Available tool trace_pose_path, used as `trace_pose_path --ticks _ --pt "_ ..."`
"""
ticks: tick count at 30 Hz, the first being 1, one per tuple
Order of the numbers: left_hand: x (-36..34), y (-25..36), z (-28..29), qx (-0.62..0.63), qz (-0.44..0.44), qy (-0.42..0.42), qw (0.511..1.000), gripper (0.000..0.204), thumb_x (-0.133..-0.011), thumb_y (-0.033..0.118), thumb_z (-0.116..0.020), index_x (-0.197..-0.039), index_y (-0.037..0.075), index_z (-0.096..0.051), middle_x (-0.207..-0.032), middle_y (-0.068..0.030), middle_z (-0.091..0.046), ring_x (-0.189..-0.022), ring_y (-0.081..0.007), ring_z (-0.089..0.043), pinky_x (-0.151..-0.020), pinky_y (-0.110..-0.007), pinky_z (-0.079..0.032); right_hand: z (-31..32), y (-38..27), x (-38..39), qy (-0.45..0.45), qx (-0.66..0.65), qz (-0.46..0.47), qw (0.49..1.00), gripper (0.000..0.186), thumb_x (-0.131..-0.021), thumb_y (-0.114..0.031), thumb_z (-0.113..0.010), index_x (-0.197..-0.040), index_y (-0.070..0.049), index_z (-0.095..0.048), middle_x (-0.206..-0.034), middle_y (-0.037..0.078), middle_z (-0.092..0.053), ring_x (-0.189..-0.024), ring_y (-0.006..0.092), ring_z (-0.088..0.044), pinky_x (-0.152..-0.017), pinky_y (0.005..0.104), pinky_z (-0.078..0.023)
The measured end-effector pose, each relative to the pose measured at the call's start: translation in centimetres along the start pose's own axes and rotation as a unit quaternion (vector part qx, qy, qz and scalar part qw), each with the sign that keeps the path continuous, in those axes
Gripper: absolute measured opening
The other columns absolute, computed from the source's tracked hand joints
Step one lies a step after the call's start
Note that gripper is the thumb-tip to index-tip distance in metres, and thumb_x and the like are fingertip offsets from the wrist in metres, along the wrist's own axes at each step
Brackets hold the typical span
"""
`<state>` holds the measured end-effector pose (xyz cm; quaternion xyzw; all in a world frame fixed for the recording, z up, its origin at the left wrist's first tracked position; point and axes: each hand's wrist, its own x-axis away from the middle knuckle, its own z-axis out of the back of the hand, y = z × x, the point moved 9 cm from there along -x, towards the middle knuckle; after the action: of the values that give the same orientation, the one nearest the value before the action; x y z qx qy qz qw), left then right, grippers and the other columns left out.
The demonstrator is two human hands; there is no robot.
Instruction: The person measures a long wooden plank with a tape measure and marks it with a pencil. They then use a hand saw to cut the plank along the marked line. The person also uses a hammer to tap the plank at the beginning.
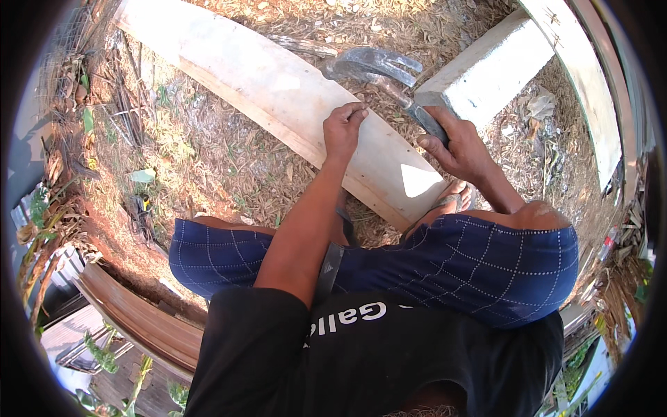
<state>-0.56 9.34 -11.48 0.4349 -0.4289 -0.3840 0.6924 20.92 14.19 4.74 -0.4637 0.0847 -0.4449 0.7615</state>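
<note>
Wears a black shirt (431,368) with bold white lettering (351,320) across the chest, partly hidden, and blue shorts (479,264) with a dotted white grid. Grips a claw hammer (397,93) in the right hand (458,144), with fingers wrapped around the handle and the head near the far edge of a long pale board (271,83). Holds the left hand (343,131) over that board, closed, with thumb and fingertips pinched together (cannot tell about anything small between them, nor about contact with the surface). Stretches the left forearm (309,215) far and slightly right; angles the right hand far and left, toward a whitish block (497,66).
</note>
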Motion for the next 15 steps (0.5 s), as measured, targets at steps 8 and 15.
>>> trace_pose_path --ticks 8,15 --pt "0.1 -0.2 -0.3 -0.045 0.053 -0.023 0.997 0.021 -0.089 0.012 -0.076 -0.106 0.000 -0.076 -0.103 -0.0125 -0.074 -0.091 -0.0163 -0.068 -0.083 -0.030 -0.052 -1.1 3.4 1.8 -0.034 0.009 -0.075 0.997 0.047 -0.100 -0.037 -0.062 -0.130 0.000 -0.057 -0.082 0.025 -0.068 -0.074 0.0417 -0.070 -0.068 0.0483 -0.053" --pt "0.1 1.5 0.9 -0.117 -0.055 0.018 0.991 0.027 -0.090 0.002 -0.066 -0.116 0.005 -0.071 -0.112 -0.0167 -0.069 -0.098 -0.0281 -0.068 -0.086 -0.038 -0.054 -1.5 3.9 3.7 0.075 -0.040 0.088 0.992 0.038 -0.097 -0.021 -0.070 -0.124 0.000 -0.055 -0.086 0.021 -0.068 -0.071 0.0300 -0.069 -0.064 0.0407 -0.053"
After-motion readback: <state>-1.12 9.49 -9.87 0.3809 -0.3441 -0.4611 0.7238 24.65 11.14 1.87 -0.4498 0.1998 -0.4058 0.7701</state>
